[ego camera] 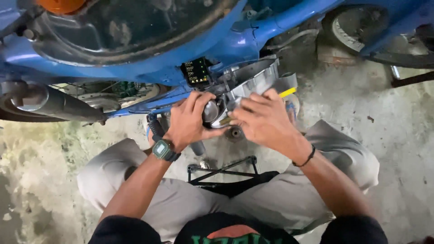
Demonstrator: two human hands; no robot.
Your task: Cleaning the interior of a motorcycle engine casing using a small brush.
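Head view: exhaust pipe (pixel 49 105) far left under blue motorbike (pixel 135 63). Left hand (pixel 190 122), fingers curled gripping a round metal part (pixel 210 111) at the open engine case (pixel 253 79). Right hand (pixel 264 121), fingers closed on something hidden beside it. Risk: part slips, drops onto the concrete floor (pixel 398 135).

A stained, mottled grey concrete floor (pixel 389 135) fills the frame's lower and right parts. Greenish discolouration marks its left side. Light is dim.
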